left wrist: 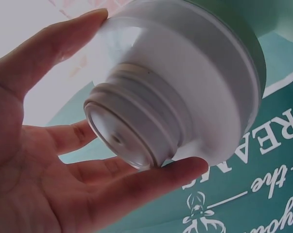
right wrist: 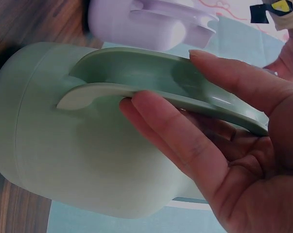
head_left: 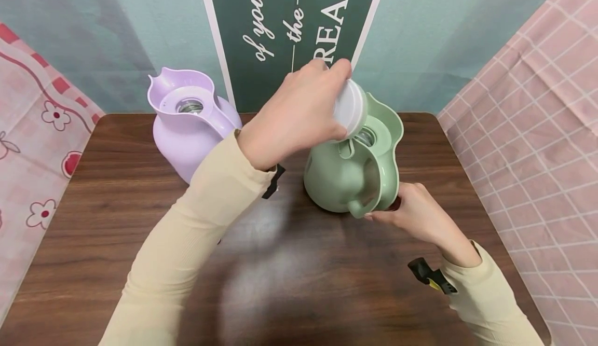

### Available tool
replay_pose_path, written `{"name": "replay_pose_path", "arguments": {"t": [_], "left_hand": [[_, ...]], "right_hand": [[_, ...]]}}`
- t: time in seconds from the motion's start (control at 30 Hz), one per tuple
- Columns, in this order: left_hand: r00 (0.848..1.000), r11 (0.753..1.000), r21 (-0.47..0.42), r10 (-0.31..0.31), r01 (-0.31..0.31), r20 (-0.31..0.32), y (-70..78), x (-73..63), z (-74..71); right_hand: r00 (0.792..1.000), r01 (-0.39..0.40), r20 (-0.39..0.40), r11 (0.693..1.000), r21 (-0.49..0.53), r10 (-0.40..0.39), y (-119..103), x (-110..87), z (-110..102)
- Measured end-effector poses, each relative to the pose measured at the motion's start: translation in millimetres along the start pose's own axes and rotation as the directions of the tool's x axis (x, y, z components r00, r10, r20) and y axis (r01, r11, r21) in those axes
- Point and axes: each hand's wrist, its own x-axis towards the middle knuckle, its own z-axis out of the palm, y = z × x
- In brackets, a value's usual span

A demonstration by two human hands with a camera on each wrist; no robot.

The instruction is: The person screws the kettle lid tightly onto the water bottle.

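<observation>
1. I'd level the lid [head_left: 350, 111] before bringing its thread [left wrist: 136, 119] to the mouth [head_left: 366, 137]; tilted like this, I judge it could catch.
2. My left hand [head_left: 299, 105] pinches the lid, thumb and fingers spread to its width, near the mouth.
3. My right hand [head_left: 420, 216] is loosely curled, thumb and fingers either side of the handle [right wrist: 105, 91]; I'd firm that for steadiness.
4. The green jug [head_left: 334, 180] stands between my 2 hands, the purple jug [head_left: 175, 136] left of my left hand.
</observation>
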Motion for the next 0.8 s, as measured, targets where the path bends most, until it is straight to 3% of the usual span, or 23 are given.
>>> {"name": "replay_pose_path", "arguments": {"t": [0.4,0.6,0.8], "left_hand": [[0.998,0.999,-0.043,0.014,-0.011,0.059,13.4,34.9,-4.0],[0.996,0.997,-0.072,0.008,-0.001,0.090,20.4,58.3,6.9],[0.986,0.996,-0.092,0.014,0.001,0.164,34.6,76.1,17.4]], "right_hand": [[0.999,-0.026,0.032,0.999,0.019,0.025,-2,0.5,-2],[0.999,-0.022,0.024,1.000,0.022,0.022,-2,0.8,-1],[1.000,-0.013,0.021,1.000,0.011,0.013,0,0.0,-1]]}}
